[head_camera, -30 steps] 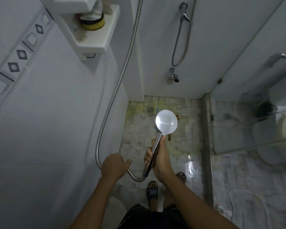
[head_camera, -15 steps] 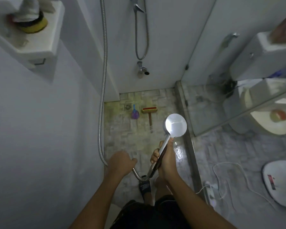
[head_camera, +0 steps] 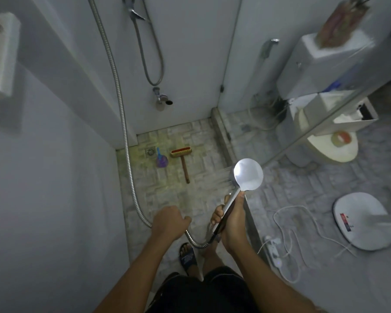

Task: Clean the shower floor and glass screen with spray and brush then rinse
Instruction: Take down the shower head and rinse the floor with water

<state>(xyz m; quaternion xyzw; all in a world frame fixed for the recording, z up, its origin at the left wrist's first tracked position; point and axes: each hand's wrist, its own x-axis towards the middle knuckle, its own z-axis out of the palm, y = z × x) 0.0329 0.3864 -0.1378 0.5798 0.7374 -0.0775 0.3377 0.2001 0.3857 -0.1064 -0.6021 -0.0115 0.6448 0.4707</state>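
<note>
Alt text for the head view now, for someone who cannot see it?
A person's right hand grips a running shower head, spraying toward the shower floor, while the left hand holds its hose. A wooden brush and purple scoop lie near the drain; a toilet stands beyond the glass screen.

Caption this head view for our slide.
Right hand aims round chrome shower head at tiled floor; left hand grips its ribbed metal hose.

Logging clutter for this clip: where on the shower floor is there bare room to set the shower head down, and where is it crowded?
Bare tile lies between the scrub brush and the kerb, and between the brush handle's end and the left hand. Crowded: the far corner, with floor drain, small purple tool and shower hose.
</note>
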